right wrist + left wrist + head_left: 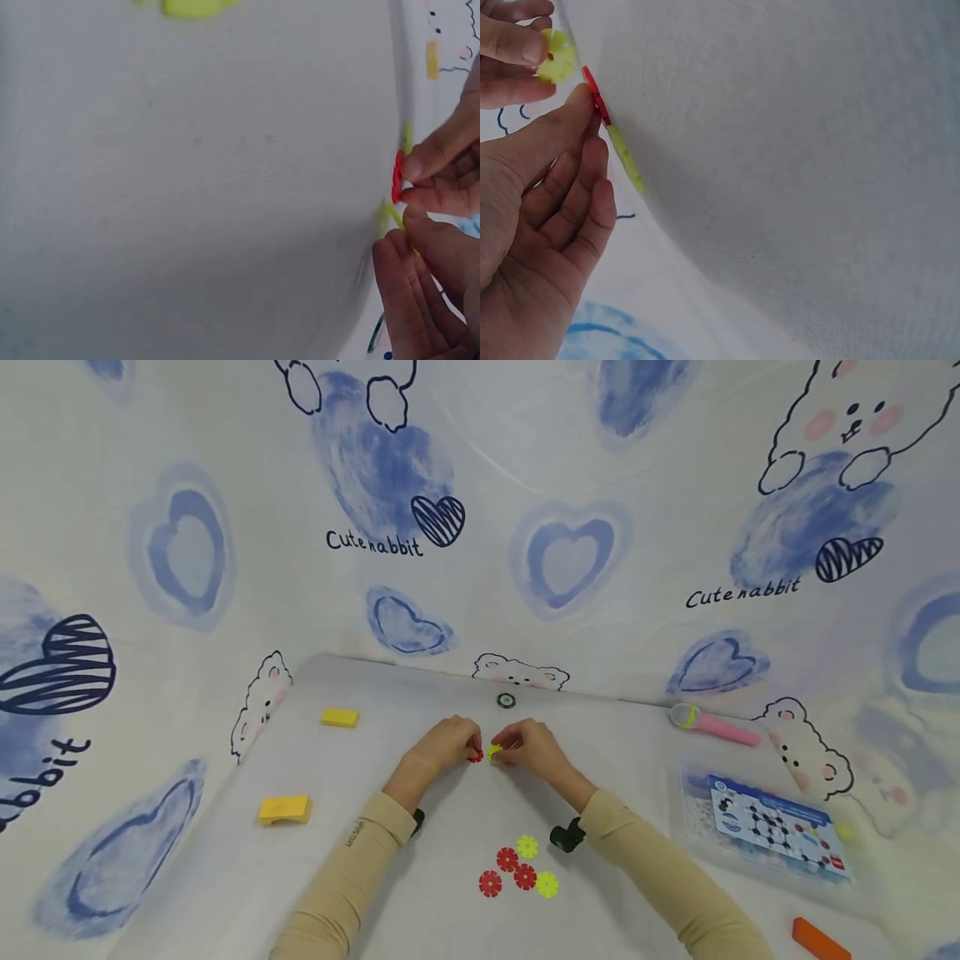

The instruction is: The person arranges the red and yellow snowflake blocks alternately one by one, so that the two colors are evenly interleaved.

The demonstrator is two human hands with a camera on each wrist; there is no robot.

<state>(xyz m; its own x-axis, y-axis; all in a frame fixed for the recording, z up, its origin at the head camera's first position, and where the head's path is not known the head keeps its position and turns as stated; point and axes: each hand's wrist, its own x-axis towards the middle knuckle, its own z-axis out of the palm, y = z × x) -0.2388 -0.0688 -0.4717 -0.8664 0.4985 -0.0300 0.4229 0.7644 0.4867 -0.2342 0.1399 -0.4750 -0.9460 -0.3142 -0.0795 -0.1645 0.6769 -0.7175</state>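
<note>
My left hand [452,742] pinches a red notched plastic disc [597,96] between thumb and fingers. A yellow notched disc [626,159] joins that red one edge to edge in the left wrist view. Close beside it, my right hand [531,747] pinches another yellow disc [557,57] by its edge, with part of it hidden behind the fingers. The two hands face each other above the table, the red disc and the right hand's yellow disc nearly meeting. Nearer the body lie three loose red discs [507,859] and two loose yellow discs [547,885].
Beyond the hands lies a small dark green ring [506,701]. Yellow blocks [285,810] sit at the left. On the right are a pink toy microphone [716,727], a clear plastic box [693,810] with a blue printed card, and an orange block [821,938]. A patterned curtain [480,568] borders the table.
</note>
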